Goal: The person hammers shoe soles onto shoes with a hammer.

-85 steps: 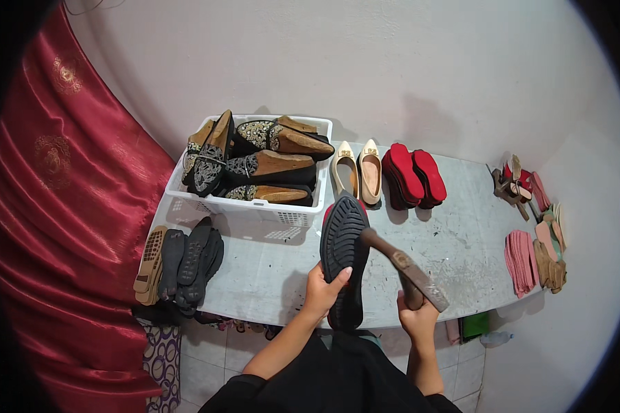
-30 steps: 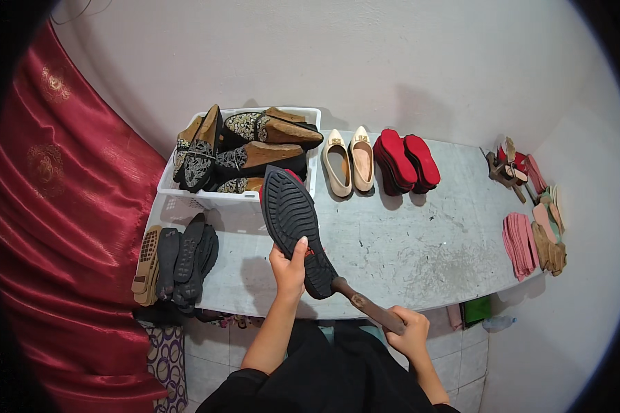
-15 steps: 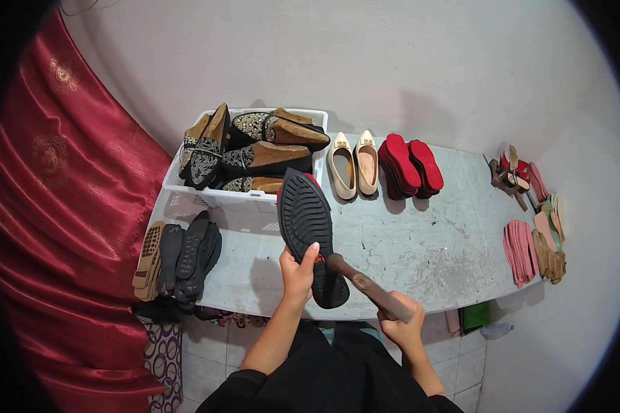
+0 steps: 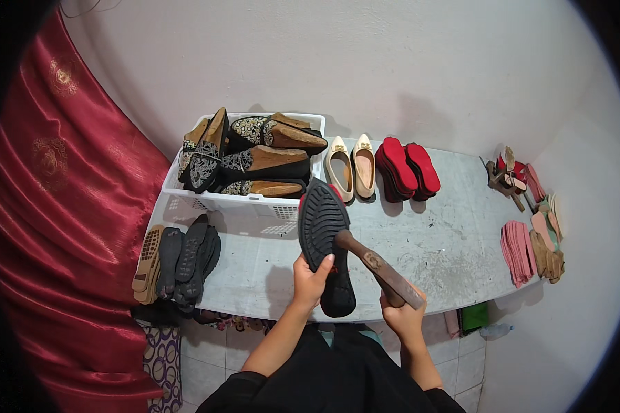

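Observation:
A shoe [image 4: 324, 213] is held sole-up above the table's near edge. Its black rubber sole has wavy ridges, and a bit of red shows along its side. My left hand [image 4: 311, 283] is closed around its middle, thumb lying on the sole. In my right hand [image 4: 404, 322] is a worn brown hammer [image 4: 375, 264], fingers wrapped round it. The hammer's rounded end meets the sole near the middle in this view; whether it presses on it I cannot tell. What lies under the sole is mostly hidden.
A white basket [image 4: 255, 199] holds shoes on wooden lasts. Along the back stand cream shoes [image 4: 351, 168] and red insole stacks [image 4: 406, 168]. Loose soles [image 4: 182, 261] lie left on the grey table [image 4: 434, 241]. Pink pieces [image 4: 518, 253] and tools [image 4: 508, 177] sit right. A red curtain [image 4: 69, 241] hangs left.
The shoe and my left hand have shifted right and slightly down. The hammer's end now meets the sole nearer its toe than before; my right hand has moved slightly right.

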A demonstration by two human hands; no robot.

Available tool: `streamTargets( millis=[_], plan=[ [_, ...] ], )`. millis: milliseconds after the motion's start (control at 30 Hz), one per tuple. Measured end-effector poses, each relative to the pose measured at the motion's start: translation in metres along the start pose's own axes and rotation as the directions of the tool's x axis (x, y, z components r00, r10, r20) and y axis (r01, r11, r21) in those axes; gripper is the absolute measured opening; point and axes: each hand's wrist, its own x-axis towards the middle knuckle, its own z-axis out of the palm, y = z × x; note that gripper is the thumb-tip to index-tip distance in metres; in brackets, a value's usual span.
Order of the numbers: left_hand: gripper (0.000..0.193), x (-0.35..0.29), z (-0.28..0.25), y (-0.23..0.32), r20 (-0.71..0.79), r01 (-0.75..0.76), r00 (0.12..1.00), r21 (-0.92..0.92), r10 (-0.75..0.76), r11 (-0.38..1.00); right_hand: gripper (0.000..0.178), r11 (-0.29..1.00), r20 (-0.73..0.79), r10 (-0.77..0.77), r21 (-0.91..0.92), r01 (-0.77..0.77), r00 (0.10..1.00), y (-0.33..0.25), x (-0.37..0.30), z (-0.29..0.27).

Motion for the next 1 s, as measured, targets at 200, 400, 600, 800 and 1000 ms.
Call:
streamTargets(
  millis=[200, 400, 600, 800, 1000],
  plan=[
    [0.022, -0.005, 0.005, -0.012, 0.001, 0.058, 0.998, 0.083, -0.059, 0.995, 0.016, 1.000, -0.048, 0.011, -0.022, -0.012, 0.999, 0.002, 0.008, 0.000],
    [0.024, -0.011, 0.008, -0.021, 0.028, 0.076, 0.996, 0.190, -0.082, 0.979, 0.018, 0.987, -0.103, 0.004, -0.159, -0.020, 0.995, -0.020, 0.032, -0.006],
    [0.022, -0.011, 0.008, -0.022, 0.004, 0.108, 0.994, 0.230, -0.112, 0.967, 0.019, 0.971, -0.086, -0.006, -0.238, -0.015, 0.996, -0.011, 0.049, 0.001],
    [0.023, -0.012, 0.005, -0.020, -0.008, 0.090, 0.996, 0.283, -0.091, 0.955, 0.018, 0.987, 0.019, -0.008, -0.163, 0.011, 1.000, -0.006, 0.042, 0.007],
    [0.021, -0.011, 0.004, -0.004, 0.036, -0.014, 0.999, 0.318, 0.003, 0.948, 0.012, 0.986, 0.121, -0.049, -0.154, 0.068, 0.991, -0.010, 0.021, 0.005]
  ],
)
